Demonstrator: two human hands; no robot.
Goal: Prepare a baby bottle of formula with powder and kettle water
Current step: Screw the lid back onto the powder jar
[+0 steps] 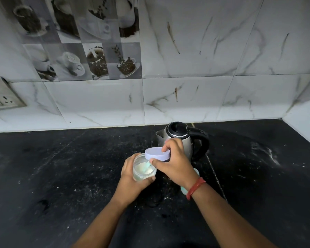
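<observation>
My left hand [131, 178] grips a clear jar [143, 169] of white powder, held above the black counter [61, 176]. A pale green scoop [147, 167] stands in the powder. My right hand [175, 161] holds the jar's pale purple lid [157, 154] just above and to the right of the jar's open mouth. Behind my hands stands a steel kettle [184, 140] with a black lid and handle. A pale green object [183, 189], partly hidden under my right wrist, lies on the counter; I cannot tell what it is.
A white marble-tiled wall [186, 97] runs along the back of the counter and turns at the right corner. A wall socket plate [2, 95] sits at the far left. White specks are scattered over the counter.
</observation>
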